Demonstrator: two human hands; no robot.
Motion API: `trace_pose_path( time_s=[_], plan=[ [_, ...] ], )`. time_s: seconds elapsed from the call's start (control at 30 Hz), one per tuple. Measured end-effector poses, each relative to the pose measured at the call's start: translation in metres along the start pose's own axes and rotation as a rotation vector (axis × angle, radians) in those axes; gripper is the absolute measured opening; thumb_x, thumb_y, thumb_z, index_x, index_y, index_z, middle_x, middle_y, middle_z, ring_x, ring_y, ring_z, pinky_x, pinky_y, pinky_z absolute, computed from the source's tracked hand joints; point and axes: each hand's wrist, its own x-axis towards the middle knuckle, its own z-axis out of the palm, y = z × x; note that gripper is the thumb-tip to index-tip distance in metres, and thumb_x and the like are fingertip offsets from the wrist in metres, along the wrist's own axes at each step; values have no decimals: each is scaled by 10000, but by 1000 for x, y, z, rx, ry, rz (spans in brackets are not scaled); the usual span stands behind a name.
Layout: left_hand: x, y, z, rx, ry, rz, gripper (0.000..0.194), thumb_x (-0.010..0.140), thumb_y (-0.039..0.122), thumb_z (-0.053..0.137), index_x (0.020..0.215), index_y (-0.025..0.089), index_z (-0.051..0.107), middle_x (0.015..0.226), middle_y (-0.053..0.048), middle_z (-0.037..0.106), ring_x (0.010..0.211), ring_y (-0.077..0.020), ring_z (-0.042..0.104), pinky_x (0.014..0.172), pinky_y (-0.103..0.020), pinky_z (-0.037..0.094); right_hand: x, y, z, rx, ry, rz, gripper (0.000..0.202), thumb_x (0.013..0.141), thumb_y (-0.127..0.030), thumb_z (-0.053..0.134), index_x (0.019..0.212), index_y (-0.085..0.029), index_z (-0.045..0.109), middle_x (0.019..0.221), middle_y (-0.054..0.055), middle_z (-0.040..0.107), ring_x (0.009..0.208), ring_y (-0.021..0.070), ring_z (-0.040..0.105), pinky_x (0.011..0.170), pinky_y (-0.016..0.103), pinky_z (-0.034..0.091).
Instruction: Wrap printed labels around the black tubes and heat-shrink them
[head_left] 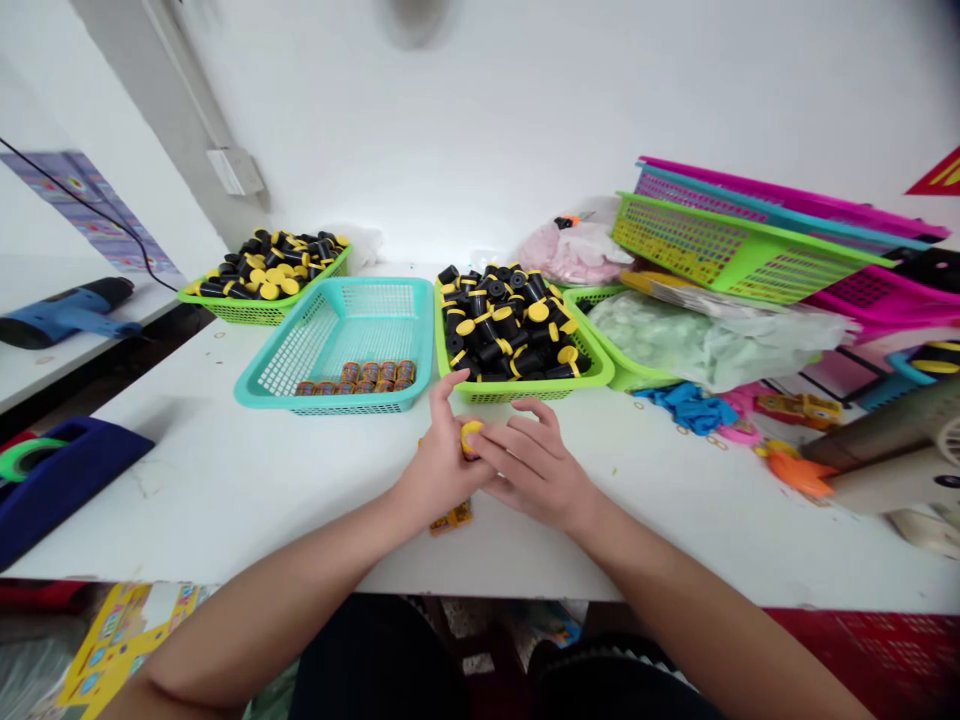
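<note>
Above the white table (300, 500), my left hand (439, 465) is closed round a small yellow-capped canister (472, 437), its index finger raised. From the other side, the fingertips of my right hand (536, 468) press on the same canister. Most of its body is hidden by my fingers. Under my hands lie orange-yellow printed labels (451, 518), partly covered. Just beyond, a green basket (525, 392) is heaped with black canisters (495, 325) with yellow caps. Left of it, a turquoise basket (262, 395) holds several canisters in printed wraps (367, 378) near its front edge.
Another green basket (247, 310) of black canisters stands at the back left. A blue heat gun (67, 312) and a blue tape dispenser (67, 480) are at the left. Stacked baskets (750, 240), plastic bags (712, 335) and blue scraps (690, 407) crowd the right.
</note>
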Motion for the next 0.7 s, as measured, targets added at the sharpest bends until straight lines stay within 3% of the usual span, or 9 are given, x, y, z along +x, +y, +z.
trace_pose_path(
  time_s=[0.1, 0.2, 0.33, 0.4, 0.47, 0.53, 0.6, 0.7],
  plan=[
    [-1, -2, 2, 3, 20, 33, 817, 756, 95, 600, 1393, 232, 106, 730, 47, 504, 598, -127, 526, 548, -255, 428, -1, 0, 2, -9, 7, 3, 396, 875, -207, 660, 1252, -183, 544, 1016, 62, 721, 954, 192, 588, 1034, 472, 418],
    [3, -1, -1, 26, 46, 189, 699, 755, 123, 626, 1289, 248, 193, 957, -25, 555, 816, -141, 591, 709, -290, 492, -1, 2, 7, 0, 20, 31, 434, 860, -197, 670, 1271, -195, 528, 1037, 62, 712, 993, 199, 594, 1021, 452, 432],
    [14, 11, -23, 59, 94, 231, 496, 789, 238, 688, 1152, 233, 349, 922, -14, 606, 786, -125, 609, 745, -292, 513, -2, 18, 6, 7, 62, 135, 556, 828, -335, 711, 1334, -274, 488, 1172, 67, 657, 1063, 230, 573, 992, 436, 443],
    [20, 19, -47, 173, 160, 186, 357, 802, 311, 701, 1072, 211, 490, 956, -35, 652, 817, -141, 640, 773, -297, 525, -5, 35, 2, -87, 30, 251, 537, 838, -438, 672, 1329, -290, 515, 1264, 93, 598, 1129, 279, 525, 1001, 486, 411],
    [26, 25, -78, 378, 308, 129, 257, 802, 363, 701, 977, 197, 612, 1008, -49, 673, 857, -162, 657, 815, -309, 527, -11, 56, -4, -267, -18, 488, 453, 870, -457, 602, 1280, -265, 581, 1265, 131, 571, 1143, 327, 484, 980, 542, 385],
    [30, 26, -113, 559, 509, 42, 258, 791, 387, 697, 965, 198, 671, 1025, -54, 675, 845, -178, 664, 816, -319, 537, -20, 77, -6, -398, -78, 756, 395, 889, -451, 551, 1197, -223, 646, 1111, 155, 615, 1073, 347, 483, 927, 568, 389],
    [34, 22, -145, 732, 638, -81, 268, 799, 403, 674, 973, 202, 708, 1009, -60, 680, 878, -211, 668, 851, -347, 533, -30, 94, -6, -359, -159, 893, 383, 892, -471, 522, 1127, -213, 681, 848, 117, 635, 976, 335, 478, 891, 552, 396],
    [42, 9, -177, 942, 598, -360, 295, 820, 414, 635, 989, 188, 721, 901, -67, 709, 911, -264, 663, 865, -391, 511, -38, 105, -1, -192, -215, 968, 357, 885, -495, 512, 1055, -254, 714, 604, 56, 555, 887, 307, 440, 840, 488, 404]
  ],
)
